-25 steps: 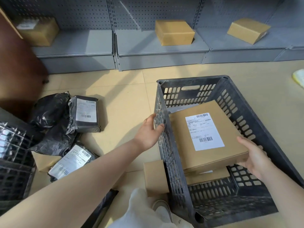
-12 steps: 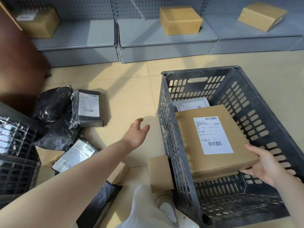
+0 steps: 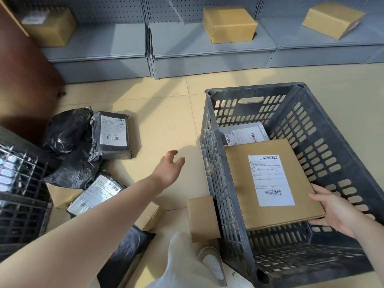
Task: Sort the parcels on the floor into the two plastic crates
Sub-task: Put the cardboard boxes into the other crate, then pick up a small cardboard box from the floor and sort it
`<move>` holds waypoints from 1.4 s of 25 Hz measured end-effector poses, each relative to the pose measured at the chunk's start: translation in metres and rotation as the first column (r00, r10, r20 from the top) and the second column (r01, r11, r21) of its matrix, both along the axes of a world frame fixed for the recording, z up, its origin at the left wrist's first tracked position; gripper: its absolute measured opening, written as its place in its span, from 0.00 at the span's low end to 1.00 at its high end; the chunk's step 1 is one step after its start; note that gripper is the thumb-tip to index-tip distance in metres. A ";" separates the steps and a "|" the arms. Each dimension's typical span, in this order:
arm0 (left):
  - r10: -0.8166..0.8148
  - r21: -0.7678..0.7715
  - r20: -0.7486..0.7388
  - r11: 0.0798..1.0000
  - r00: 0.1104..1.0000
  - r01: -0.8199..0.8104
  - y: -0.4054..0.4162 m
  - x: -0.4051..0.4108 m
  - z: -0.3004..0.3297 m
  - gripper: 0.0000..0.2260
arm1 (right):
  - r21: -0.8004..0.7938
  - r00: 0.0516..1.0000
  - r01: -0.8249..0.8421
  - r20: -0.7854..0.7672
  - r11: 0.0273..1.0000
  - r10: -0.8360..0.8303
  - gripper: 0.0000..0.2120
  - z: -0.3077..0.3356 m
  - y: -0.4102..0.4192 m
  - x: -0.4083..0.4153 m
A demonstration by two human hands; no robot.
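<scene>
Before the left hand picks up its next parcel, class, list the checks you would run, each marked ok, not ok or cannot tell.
1. Left hand empty and open: ok.
2. Flat labelled box inside the crate: ok.
3. Right hand off that box: not ok, still touching its corner.
4. Black parcel on the floor unobstructed: ok.
5. Which crate it belongs in: cannot tell.

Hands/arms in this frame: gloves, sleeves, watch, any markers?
Both bare. The left hand and right hand wear no gloves, and no rings show. Both forearms are uncovered as far as the frame reaches: no sleeve, watch, wristband, cable or tracking marker in view. Upper arms are out of frame, so sleeves higher up cannot be ruled out.
</scene>
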State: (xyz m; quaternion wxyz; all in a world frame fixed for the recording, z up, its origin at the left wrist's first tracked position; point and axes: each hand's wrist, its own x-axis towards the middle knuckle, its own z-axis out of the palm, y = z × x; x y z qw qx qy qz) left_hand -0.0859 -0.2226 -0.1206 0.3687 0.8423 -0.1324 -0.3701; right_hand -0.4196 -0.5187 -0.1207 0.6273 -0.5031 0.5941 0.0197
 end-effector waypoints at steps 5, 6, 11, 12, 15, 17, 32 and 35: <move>0.005 0.004 -0.003 1.000 1.000 -0.005 0.001 0.002 -0.002 0.24 | 0.020 0.999 0.022 -0.031 1.000 -0.022 0.21 -0.001 0.000 -0.004; 0.004 0.007 -0.006 1.000 1.000 -0.004 0.001 0.002 -0.002 0.24 | 0.027 0.999 0.022 -0.027 0.999 -0.021 0.22 -0.002 0.001 -0.004; -0.002 0.022 -0.018 1.000 1.000 0.003 0.003 0.002 -0.004 0.23 | 0.008 0.996 -0.010 -0.085 1.000 0.011 0.21 0.000 0.004 0.002; -0.006 0.024 -0.020 1.000 1.000 0.006 0.004 0.003 -0.004 0.22 | -0.017 0.994 -0.014 -0.106 1.000 0.012 0.20 0.002 0.007 0.005; -0.014 0.041 -0.025 0.999 1.000 0.015 0.010 0.009 0.001 0.21 | -0.151 0.984 -0.070 -0.173 0.986 0.043 0.20 0.010 0.023 0.020; -0.014 0.045 -0.024 0.999 1.000 0.015 0.016 0.016 0.009 0.21 | -0.302 0.966 -0.089 -0.257 0.949 0.009 0.23 0.019 0.033 0.036; 0.018 0.019 0.147 1.000 0.989 -0.021 0.114 0.096 0.095 0.19 | -0.607 0.963 -0.187 0.043 0.772 0.266 0.24 0.113 0.134 0.230; 0.054 0.038 0.168 0.997 0.984 -0.062 0.154 0.114 0.097 0.20 | -0.634 0.923 -0.244 0.081 0.734 0.376 0.24 0.115 0.169 0.270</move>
